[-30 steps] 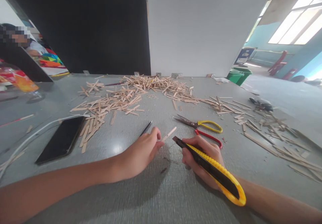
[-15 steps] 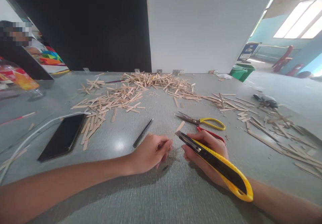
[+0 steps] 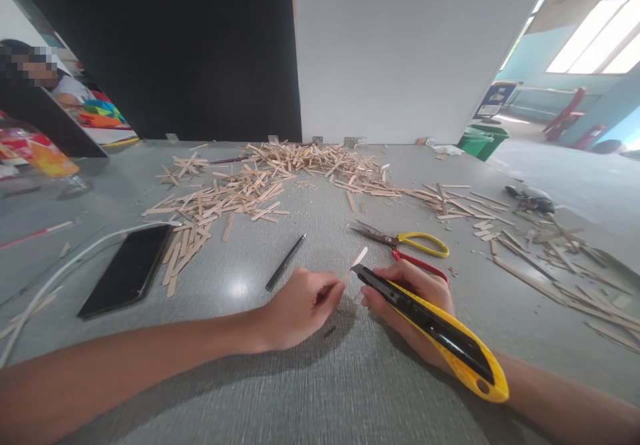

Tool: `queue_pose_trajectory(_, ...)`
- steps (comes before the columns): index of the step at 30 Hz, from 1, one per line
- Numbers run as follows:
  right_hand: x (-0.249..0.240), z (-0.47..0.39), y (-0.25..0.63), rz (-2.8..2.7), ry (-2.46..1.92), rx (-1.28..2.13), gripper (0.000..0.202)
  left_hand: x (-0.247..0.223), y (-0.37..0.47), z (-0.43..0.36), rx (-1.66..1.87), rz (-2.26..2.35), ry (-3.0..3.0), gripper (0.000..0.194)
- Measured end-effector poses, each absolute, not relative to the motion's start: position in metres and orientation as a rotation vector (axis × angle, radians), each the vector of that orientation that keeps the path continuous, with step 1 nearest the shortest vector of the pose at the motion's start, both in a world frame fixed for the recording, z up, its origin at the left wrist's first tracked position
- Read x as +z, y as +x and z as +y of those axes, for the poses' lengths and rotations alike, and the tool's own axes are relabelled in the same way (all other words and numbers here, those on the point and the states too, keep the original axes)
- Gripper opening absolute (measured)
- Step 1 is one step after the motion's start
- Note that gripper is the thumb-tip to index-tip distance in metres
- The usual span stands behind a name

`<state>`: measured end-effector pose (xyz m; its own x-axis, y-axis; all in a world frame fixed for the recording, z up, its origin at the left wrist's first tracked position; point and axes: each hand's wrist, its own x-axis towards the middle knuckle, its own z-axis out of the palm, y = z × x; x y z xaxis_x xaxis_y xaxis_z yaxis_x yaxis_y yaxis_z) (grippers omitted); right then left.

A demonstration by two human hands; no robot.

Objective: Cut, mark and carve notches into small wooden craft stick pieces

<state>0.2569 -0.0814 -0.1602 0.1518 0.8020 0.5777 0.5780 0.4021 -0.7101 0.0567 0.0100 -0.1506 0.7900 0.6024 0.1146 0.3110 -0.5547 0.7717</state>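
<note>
Over the grey table (image 3: 200, 392), yellow-&-black knife (image 3: 440, 330), gripped in R hand (image 3: 419, 286), runs diag.: handle end back-right, blade fwd-left at the stick (image 3: 361, 256). Stick's thin, pale, w/ rounded far end, pinched in L hand (image 3: 300, 308) fingertips near blade, long axis slanting fwd-right; can't tell if blade's touching or just beside it.

Head view, forward-down, seemingly near.
</note>
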Motion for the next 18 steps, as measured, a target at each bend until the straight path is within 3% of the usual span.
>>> queue_pose_trajectory(8, -0.160, -0.080, 0.256, -1.750, -1.213, 0.006, 0.017, -0.146, 0.057, 0.012, 0.354, 0.676, 2.163, 0.048)
queue_pose_trajectory(18, -0.158, -0.083, 0.276, -2.179, -1.113, -0.063, 0.047, -0.134, 0.058, 0.026, 0.058, 0.648, 2.044, 0.036)
